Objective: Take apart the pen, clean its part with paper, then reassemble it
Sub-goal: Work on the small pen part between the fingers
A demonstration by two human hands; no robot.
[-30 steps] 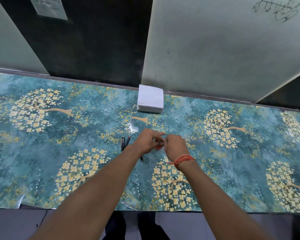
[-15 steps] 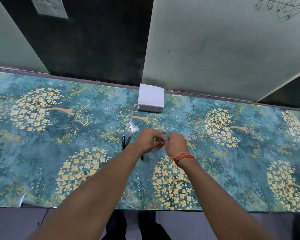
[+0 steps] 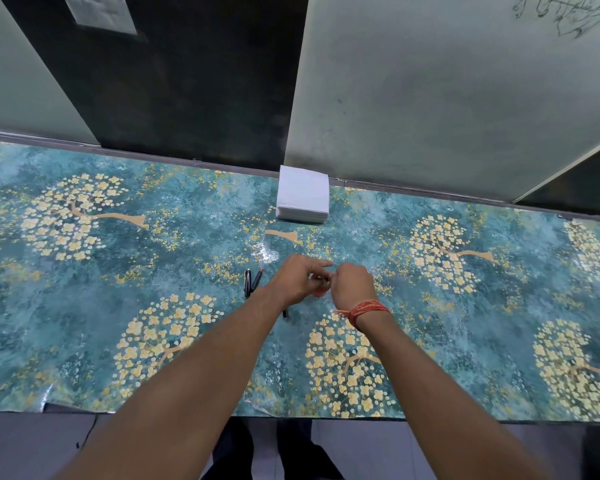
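Both the left hand [image 3: 297,278] and right hand [image 3: 352,284] pinched a small, barely visible pen part [image 3: 321,289] between them. It was probably light, stiff and slippery, best held by its ends.

Across the whole width runs the surface [image 3: 84,323], covered in a teal cloth printed with yellow-blossomed trees on tan trunks. A bright glare spot [image 3: 267,252] shines on the cloth near the middle. Along the far edge stands a pale wall panel [image 3: 447,98] on the right, with a dark scribble [image 3: 561,12] up in its top corner. To its left is a dark panel [image 3: 194,81] carrying a pale rectangular sheet [image 3: 99,10] near the top. Far left, another pale panel [image 3: 18,81]. Below the near edge, grey floor [image 3: 32,445] shows.
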